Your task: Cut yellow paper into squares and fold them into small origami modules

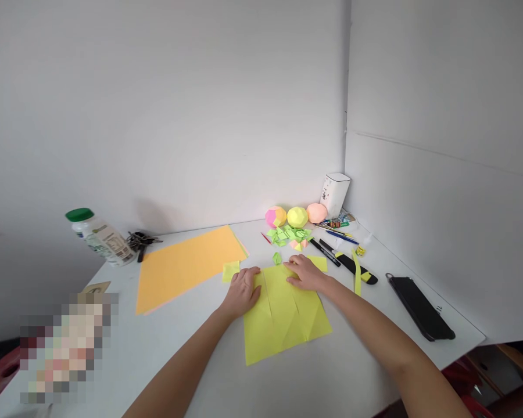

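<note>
A creased yellow-green sheet of paper (283, 322) lies on the white table in front of me. My left hand (243, 291) rests on the sheet's upper left edge, fingers lying down and thumb apart. On the upper right part, my right hand (304, 271) lies with its fingers spread and touching the paper. A small yellow paper square (230, 270) is just beyond my left hand. Close to the far edge of the sheet sits a small folded green paper piece (277, 258). Another yellow piece (318, 263) shows behind my right hand.
Orange sheets (187, 267) lie to the left, near a green-capped bottle (107, 241). Folded green pieces (290, 234) and paper balls (297, 217) sit at the back. To the right are a black marker (326, 253), a utility knife (357, 267) and a black phone-like case (421, 307).
</note>
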Tool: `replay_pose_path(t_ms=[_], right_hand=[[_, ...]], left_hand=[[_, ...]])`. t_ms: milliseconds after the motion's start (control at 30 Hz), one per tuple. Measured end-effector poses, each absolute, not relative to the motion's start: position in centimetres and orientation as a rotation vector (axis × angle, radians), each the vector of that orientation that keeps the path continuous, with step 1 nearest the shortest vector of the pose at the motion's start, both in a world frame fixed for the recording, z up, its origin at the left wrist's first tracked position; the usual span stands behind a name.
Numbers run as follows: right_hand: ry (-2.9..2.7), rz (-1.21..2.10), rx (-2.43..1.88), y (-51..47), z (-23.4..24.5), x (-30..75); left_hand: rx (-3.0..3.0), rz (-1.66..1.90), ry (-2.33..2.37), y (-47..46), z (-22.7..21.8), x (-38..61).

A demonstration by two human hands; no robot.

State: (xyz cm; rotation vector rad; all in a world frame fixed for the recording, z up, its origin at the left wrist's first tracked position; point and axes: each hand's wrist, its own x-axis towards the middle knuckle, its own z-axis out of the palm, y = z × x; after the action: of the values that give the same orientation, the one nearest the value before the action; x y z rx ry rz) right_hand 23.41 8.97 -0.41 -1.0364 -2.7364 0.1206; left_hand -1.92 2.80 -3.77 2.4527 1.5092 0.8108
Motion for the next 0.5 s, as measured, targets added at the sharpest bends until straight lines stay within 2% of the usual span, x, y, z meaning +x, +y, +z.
replay_pose_path(t_ms=[500], right_hand=[[-2.617, -0.015, -0.957, 9.8, -1.4, 23.8]], left_hand=[[2.46, 0.803, 1.494, 3.3, -3.4, -2.2]])
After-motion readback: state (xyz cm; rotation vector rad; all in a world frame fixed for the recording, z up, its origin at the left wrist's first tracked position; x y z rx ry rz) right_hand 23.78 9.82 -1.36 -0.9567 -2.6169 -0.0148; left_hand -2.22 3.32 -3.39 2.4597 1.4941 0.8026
